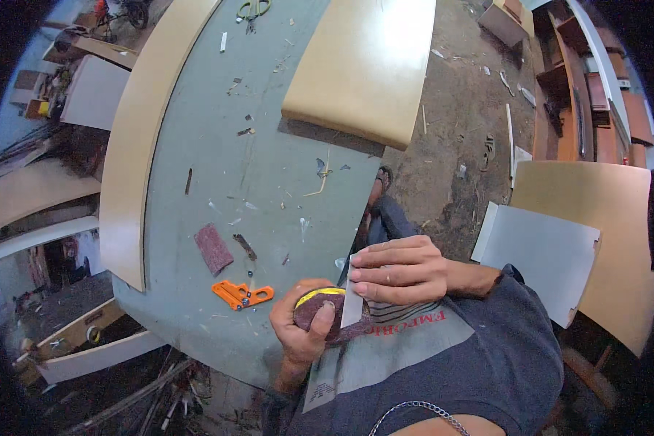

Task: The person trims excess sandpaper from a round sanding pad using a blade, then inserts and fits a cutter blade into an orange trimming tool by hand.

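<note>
My left hand (303, 323) is closed round a rounded maroon pad (318, 314) with a yellow band along its upper edge; its exact kind is unclear. In my right hand (403, 270) is a thin white strip (351, 307), held with the fingers laid along its upper end. The strip's lower end lies against the right side of the pad, close to my body at the table's edge. Left of my hands, an orange plastic tool (241, 295) with holes lies on the grey-green table (232, 189), among small screws. A flat maroon abrasive pad (214, 249) lies just beyond it.
A beige curved panel (363, 69) rests over the table's far right part. A long beige board (127, 174) lines its left edge. Scissors (254, 10) lie at the far end. White (538, 254) and beige boards lean at right, near shelving (581, 87). Scraps litter the table and floor.
</note>
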Motion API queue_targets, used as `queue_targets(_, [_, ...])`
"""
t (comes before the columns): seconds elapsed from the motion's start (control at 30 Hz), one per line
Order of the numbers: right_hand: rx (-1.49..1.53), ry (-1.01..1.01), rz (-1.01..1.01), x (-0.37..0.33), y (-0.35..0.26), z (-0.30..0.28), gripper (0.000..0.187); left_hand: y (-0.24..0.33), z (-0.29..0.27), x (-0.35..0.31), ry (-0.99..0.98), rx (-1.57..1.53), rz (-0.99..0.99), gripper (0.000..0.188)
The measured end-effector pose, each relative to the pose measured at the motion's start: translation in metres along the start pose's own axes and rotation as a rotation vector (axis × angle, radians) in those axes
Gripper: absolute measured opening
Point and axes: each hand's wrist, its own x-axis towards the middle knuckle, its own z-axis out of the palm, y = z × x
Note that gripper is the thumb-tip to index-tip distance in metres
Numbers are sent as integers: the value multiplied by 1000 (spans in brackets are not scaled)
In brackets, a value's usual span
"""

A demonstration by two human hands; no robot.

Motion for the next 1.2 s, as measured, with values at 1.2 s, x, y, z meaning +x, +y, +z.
queue_targets(1.2, [-5, 49, 106, -9, 8, 8, 23, -1, 1, -3, -151, -150, -3, 38])
